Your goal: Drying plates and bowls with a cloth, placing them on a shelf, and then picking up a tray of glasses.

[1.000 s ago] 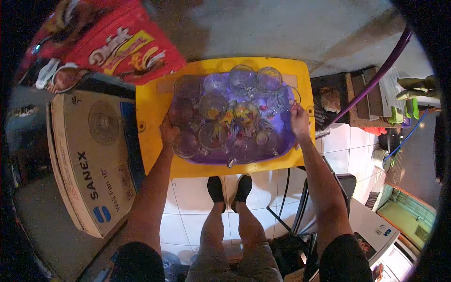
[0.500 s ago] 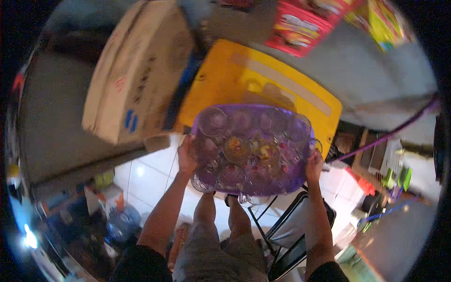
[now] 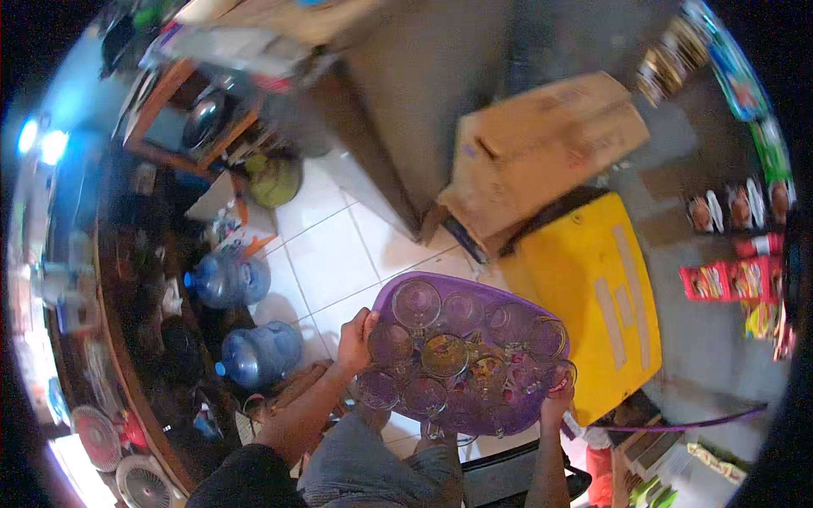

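I carry a purple plastic tray (image 3: 478, 288) crowded with clear glasses (image 3: 417, 305), held level in front of my legs. My left hand (image 3: 356, 340) is closed round its left edge, and my right hand (image 3: 555, 408) grips the right edge, close beside a glass with a handle. Two vessels near the middle, one of them a round glass (image 3: 445, 356), show a yellow-orange pattern or content; I cannot make out which. The glasses' lower parts are hidden inside the tray.
Right of the tray stands a yellow panel (image 3: 555, 262), with a cardboard box (image 3: 542, 152) behind it. White floor tiles (image 3: 330, 254) lie ahead. Two blue water jugs (image 3: 262, 354) are at left, near a green gas cylinder (image 3: 275, 179). Red snack packets (image 3: 732, 279) hang at far right.
My view has swung left, so the box and yellow panel now sit further right. Jugs and the gas cylinder show more fully. Both hands still hold the tray.
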{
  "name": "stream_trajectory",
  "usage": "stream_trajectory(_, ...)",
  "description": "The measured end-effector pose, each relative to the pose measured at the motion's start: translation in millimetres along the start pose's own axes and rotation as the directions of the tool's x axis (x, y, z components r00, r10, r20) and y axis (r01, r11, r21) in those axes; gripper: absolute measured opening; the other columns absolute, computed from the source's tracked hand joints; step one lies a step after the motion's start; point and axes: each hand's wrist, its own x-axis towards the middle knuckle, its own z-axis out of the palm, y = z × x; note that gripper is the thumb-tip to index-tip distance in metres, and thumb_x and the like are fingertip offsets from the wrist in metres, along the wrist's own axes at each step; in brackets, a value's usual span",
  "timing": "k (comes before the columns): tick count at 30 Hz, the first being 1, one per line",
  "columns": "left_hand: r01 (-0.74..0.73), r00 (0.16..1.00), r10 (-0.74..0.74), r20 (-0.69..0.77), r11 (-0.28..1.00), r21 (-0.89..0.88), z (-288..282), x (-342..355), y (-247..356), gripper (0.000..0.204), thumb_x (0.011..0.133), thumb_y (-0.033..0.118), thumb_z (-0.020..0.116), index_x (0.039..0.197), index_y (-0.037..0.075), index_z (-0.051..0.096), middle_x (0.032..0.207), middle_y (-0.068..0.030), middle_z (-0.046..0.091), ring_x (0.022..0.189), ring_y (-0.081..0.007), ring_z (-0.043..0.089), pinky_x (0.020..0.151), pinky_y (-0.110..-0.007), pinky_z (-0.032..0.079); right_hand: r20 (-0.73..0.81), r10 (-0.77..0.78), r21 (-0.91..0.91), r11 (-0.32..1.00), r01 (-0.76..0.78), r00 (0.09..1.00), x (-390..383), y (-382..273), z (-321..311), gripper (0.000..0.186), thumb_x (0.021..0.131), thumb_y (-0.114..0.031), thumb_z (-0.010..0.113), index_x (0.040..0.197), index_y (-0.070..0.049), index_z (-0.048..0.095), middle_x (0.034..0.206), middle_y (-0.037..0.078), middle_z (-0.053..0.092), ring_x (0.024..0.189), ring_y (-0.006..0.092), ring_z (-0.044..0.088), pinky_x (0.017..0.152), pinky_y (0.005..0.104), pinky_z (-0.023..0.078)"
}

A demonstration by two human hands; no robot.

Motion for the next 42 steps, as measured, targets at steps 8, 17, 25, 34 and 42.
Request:
stream_trajectory(8, 0.061, 0.965, -0.056, -0.257, 0.998, 0.013, -165, -26, -53, 0.037, 0.103, 0.033, 0.046, 0.086, 0.0, 0.049, 0.067, -0.0254, 0.048, 0.061, -0.0433, 0.043, 0.057, -0.045, 0.04, 0.26, -0.354, 0.73, 0.681, 0.057, 0.899, -1, -151, 128, 0.031, 0.101, -0.024, 0.044, 0.119, -0.002, 0.056, 0.115, 0.011, 0.063, 0.101, 0.016, 0.063, 0.077, 0.0265, 0.056)
stream_trajectory(17, 0.203, 0.85, -0.251, -0.462, 0.967, -0.153, -331, -75, -78, 0.038, 0.102, 0.033, 0.048, 0.086, -0.001, 0.052, 0.07, -0.026, 0.053, 0.065, -0.0466, 0.052, 0.059, -0.046, 0.041, 0.51, 0.01, 0.525, 0.789, -0.32, 0.86, 0, -338, 222, 0.019, 0.098, -0.018, 0.056, 0.104, -0.001, 0.06, 0.102, 0.006, 0.064, 0.091, 0.0147, 0.06, 0.08, 0.0277, 0.049)
stream_trajectory(25, 0.107, 0.686, -0.187, -0.703, 0.982, -0.156, -354, -97, -68, 0.027, 0.1, 0.021, 0.054, 0.086, -0.002, 0.054, 0.068, -0.0179, 0.059, 0.061, -0.0181, 0.052, 0.061, -0.036, 0.046, 0.631, -0.286, 0.151, 0.957, 0.247, 0.721, 1, -520, 285, 0.031, 0.101, -0.027, 0.048, 0.101, 0.001, 0.061, 0.083, 0.005, 0.061, 0.075, 0.0153, 0.06, 0.071, 0.0269, 0.05)
stream_trajectory(34, 0.27, 0.602, -0.47, -0.646, 0.881, -0.389, -405, -101, -28, 0.045, 0.065, 0.006, 0.078, 0.107, -0.001, 0.064, 0.094, -0.0106, 0.071, 0.087, -0.0179, 0.066, 0.08, -0.031, 0.05, 0.734, -0.323, 0.067, 0.91, 0.409, 0.598, 9, -657, 330, 0.034, 0.1, -0.025, 0.047, 0.089, 0.003, 0.063, 0.079, 0.011, 0.065, 0.073, 0.0154, 0.057, 0.07, 0.0332, 0.046)
stream_trajectory(42, 0.227, 0.549, -0.516, -0.658, 0.849, -0.477, -446, -42, 1, 0.022, 0.088, 0.012, 0.063, 0.106, -0.001, 0.065, 0.094, -0.0101, 0.071, 0.086, -0.0157, 0.065, 0.077, -0.031, 0.05, 0.748, -0.315, 0.074, 0.914, 0.399, 0.583, 29, -719, 381, 0.034, 0.1, -0.024, 0.047, 0.088, 0.003, 0.062, 0.076, 0.007, 0.065, 0.072, 0.0123, 0.052, 0.068, 0.0331, 0.045)
